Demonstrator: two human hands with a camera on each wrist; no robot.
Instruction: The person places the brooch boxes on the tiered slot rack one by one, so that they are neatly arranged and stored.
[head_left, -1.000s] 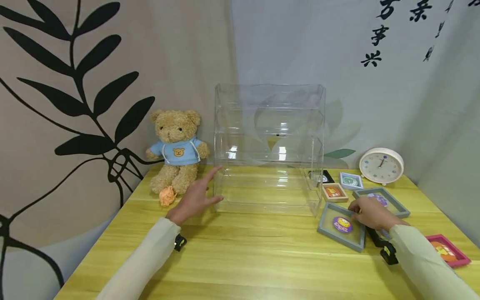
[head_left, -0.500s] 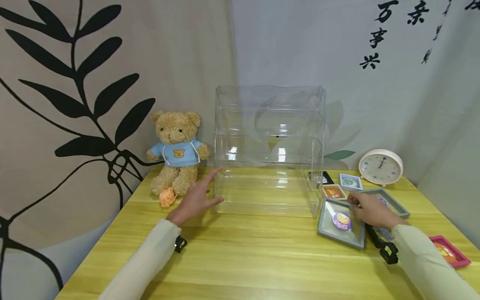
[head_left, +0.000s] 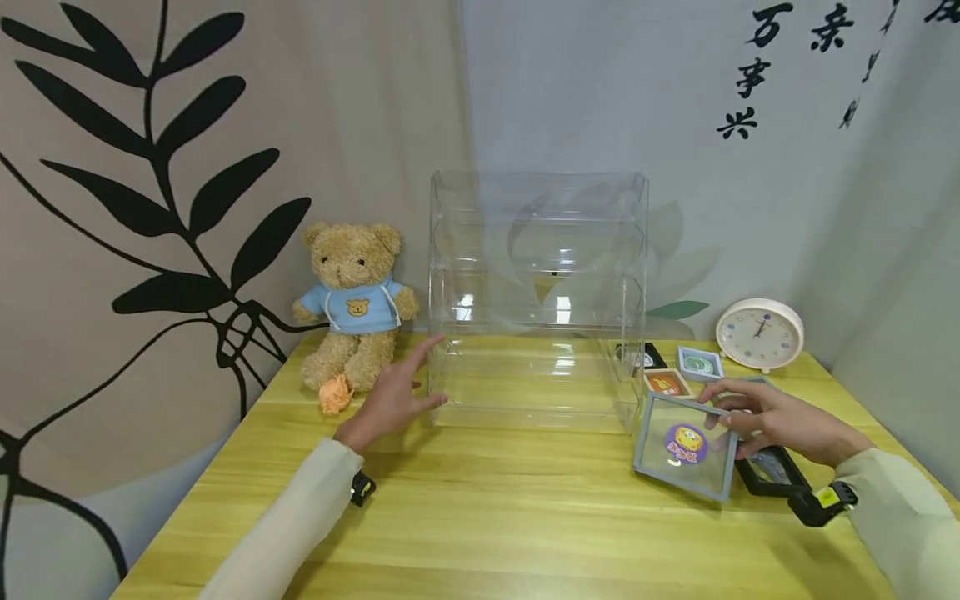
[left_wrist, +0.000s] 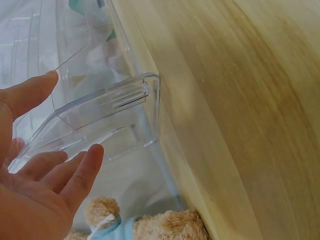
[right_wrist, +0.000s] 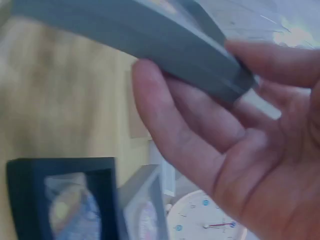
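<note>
My right hand [head_left: 787,421] pinches a grey picture frame [head_left: 651,442] by its upper right corner, tilted up from the table. A round purple badge with a yellow figure [head_left: 686,443] shows through the frame's clear pane. In the right wrist view, thumb and fingers grip the grey frame [right_wrist: 150,45] from both sides. My left hand [head_left: 390,400] has its fingers spread at the left side of a clear tiered display rack [head_left: 536,417]. Around the rack's side panel [left_wrist: 107,102], the left fingers stand apart; whether they touch it I cannot tell.
A black frame [head_left: 798,481] lies below my right hand. Behind it are a cream frame [head_left: 688,393], a light-blue frame [head_left: 701,377] and a white clock [head_left: 760,333]. A teddy bear [head_left: 352,346] and an orange flower [head_left: 334,394] are left of the rack.
My right hand has lifted the grey frame's right side, tilting it up off the table, and its wrist has swung to the right. The left hand has stayed in place.
</note>
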